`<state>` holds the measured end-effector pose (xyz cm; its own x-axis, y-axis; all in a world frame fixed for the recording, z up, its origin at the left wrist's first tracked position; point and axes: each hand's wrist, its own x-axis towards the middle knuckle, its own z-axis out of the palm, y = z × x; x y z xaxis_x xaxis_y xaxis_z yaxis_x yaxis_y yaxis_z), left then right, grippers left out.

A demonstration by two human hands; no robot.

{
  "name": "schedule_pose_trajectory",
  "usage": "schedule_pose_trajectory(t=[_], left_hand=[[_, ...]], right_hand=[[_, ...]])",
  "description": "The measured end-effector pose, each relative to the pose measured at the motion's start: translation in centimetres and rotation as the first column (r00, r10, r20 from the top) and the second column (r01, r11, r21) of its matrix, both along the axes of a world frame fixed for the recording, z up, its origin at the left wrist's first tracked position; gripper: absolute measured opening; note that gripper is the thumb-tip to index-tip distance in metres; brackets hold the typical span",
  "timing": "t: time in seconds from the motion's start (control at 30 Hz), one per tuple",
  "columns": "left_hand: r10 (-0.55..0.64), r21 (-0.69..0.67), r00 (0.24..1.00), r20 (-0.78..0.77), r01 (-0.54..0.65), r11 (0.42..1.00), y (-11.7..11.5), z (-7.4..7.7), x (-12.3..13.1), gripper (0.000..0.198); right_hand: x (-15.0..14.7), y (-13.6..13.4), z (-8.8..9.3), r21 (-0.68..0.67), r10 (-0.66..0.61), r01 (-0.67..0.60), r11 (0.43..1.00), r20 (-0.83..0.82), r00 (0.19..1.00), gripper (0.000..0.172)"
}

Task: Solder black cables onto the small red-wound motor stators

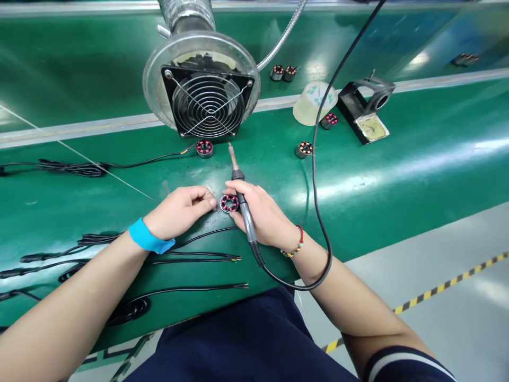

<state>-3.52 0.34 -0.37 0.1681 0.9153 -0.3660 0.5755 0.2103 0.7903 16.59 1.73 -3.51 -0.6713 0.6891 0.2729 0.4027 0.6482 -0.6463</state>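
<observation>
My right hand [264, 212] is closed around a soldering iron [247, 215], its tip pointing away from me towards the fan. The fingers of that same hand also steady a small round motor stator [229, 203] with red windings against the green bench. Just left of the stator, my left hand [186, 209] is pinched, thumb against forefinger. Whatever sits in that pinch is too fine to make out. A black cable [207, 233] runs below the left hand towards the right fingers; its end is hidden there.
A fume extractor fan [210, 106] stands ahead. Beyond it lie a cabled stator [204, 148], another stator [304, 149], a tape roll [314, 103] and an iron stand with sponge [371, 128]. Several black cables [199, 289] lie near me. The iron's cord [314, 175] loops on the right.
</observation>
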Motion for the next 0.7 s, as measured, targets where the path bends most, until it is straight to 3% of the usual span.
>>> schedule_pose_trajectory(t=[0.4, 0.6, 0.7], left_hand=[[0.111, 0.013, 0.991, 0.075, -0.112, 0.994, 0.14, 0.47, 1.00, 0.027], [0.132, -0.054, 0.968, 0.212, -0.124, 0.991, 0.17, 0.20, 0.51, 0.023], [0.213, -0.085, 0.922, 0.323, -0.196, 0.977, 0.29, 0.12, 0.13, 0.023]], right_hand=[[0.04, -0.09, 0.28, 0.012, 0.056, -0.057, 0.998, 0.021, 0.998, 0.053], [0.09, -0.08, 0.24, 0.020, 0.082, -0.081, 0.996, -0.041, 0.996, 0.055], [0.33, 0.12, 0.47, 0.025, 0.064, -0.062, 0.998, -0.091, 0.994, 0.055]])
